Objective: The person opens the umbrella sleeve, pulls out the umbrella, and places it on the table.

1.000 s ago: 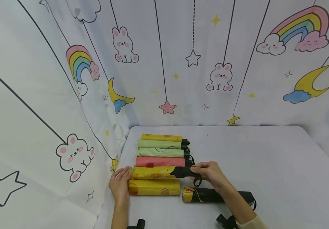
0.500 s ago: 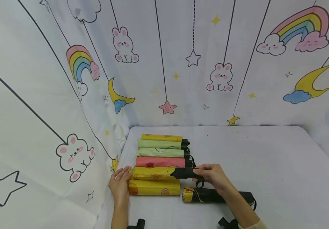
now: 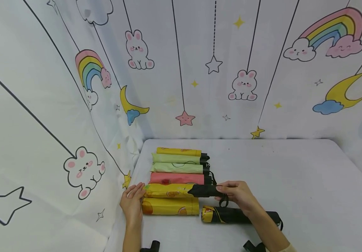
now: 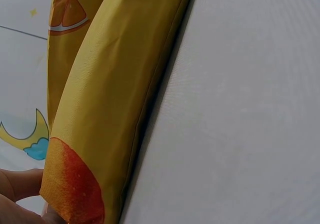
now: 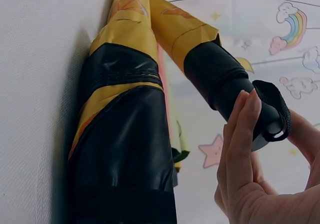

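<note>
My right hand (image 3: 239, 196) pinches the black handle (image 3: 207, 191) of a yellow folding umbrella (image 3: 168, 190), fingers on one side and thumb on the other. A black wrist strap (image 5: 272, 101) loops beside that grip. Across at the umbrella's left end, my left hand (image 3: 132, 201) holds it with the fingertips. Just in front lies a yellow orange-print sleeve (image 3: 170, 206), which looks flat and has no handle showing. In the left wrist view this sleeve (image 4: 110, 84) fills the middle, with my fingers (image 4: 22, 184) at its lower end. A black-and-yellow folded umbrella (image 3: 228, 214) lies at its right.
Behind the held umbrella lies a row: a red umbrella (image 3: 176, 178), two pale green ones (image 3: 177, 168) and a yellow one (image 3: 179, 151), black handles pointing right. The white table (image 3: 294, 175) stretches to the right. A printed white curtain (image 3: 199, 94) hangs behind and at left.
My right hand has moved slightly right with the black handle, and more black shows beyond the yellow fabric. The left hand and the yellow part stay in place.
</note>
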A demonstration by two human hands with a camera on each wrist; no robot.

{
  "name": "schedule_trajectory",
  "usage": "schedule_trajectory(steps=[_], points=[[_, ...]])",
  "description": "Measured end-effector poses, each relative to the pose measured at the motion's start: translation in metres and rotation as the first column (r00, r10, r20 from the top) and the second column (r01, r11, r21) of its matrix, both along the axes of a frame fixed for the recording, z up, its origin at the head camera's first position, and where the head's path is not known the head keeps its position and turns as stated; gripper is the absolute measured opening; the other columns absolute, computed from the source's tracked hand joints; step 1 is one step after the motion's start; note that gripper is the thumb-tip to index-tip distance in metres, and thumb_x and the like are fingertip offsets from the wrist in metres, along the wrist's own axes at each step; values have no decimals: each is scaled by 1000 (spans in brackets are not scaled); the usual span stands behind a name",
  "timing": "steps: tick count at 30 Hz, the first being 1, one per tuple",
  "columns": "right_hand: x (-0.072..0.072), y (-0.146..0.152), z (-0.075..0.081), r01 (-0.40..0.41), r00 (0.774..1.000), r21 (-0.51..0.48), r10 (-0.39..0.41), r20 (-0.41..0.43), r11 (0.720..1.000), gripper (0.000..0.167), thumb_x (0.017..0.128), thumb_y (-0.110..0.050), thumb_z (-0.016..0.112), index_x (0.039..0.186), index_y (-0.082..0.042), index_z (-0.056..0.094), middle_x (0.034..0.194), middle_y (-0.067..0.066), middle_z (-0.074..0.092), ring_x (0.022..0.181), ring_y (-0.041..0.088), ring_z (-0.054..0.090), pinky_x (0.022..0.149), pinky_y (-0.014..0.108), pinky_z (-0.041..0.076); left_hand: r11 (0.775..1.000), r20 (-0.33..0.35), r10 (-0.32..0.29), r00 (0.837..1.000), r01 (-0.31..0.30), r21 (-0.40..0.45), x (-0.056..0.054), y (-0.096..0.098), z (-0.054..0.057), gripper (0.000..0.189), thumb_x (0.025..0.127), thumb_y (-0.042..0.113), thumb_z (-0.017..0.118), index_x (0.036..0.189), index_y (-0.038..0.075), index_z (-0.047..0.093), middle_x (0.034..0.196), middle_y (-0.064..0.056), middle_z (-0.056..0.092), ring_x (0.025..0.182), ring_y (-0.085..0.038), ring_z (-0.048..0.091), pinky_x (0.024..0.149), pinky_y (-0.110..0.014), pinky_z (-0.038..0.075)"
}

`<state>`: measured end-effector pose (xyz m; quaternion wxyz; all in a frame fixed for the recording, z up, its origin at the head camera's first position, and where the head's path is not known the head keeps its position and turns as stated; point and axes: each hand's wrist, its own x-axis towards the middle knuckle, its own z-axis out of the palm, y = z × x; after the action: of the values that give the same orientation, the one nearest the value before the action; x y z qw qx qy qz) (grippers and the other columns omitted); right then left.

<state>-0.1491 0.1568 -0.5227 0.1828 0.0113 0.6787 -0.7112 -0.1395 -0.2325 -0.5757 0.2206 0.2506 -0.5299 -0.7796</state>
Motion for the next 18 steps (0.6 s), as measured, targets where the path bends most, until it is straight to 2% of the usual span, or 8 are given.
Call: schedule_trajectory(steps=[9, 18], points=[[2, 7, 5, -2, 1000, -1, 2, -9, 1000, 38, 93, -24, 80, 113, 8, 74, 110, 13, 74, 86, 31, 78, 87, 37, 58, 1000, 17, -3, 1000, 3, 3, -1, 1, 1, 48, 91, -14, 72, 131, -9, 47, 121, -24, 73, 103, -22, 76, 82, -27, 62], [6, 15, 6, 0, 1000, -27, 0, -12, 1000, 39, 93, -20, 79, 116, 11, 73, 103, 12, 76, 84, 29, 78, 85, 36, 60, 1000, 23, -4, 1000, 4, 9, 0, 1, 2, 48, 91, -13, 72, 132, -9, 47, 123, -25, 72, 104, -22, 76, 83, -28, 62]])
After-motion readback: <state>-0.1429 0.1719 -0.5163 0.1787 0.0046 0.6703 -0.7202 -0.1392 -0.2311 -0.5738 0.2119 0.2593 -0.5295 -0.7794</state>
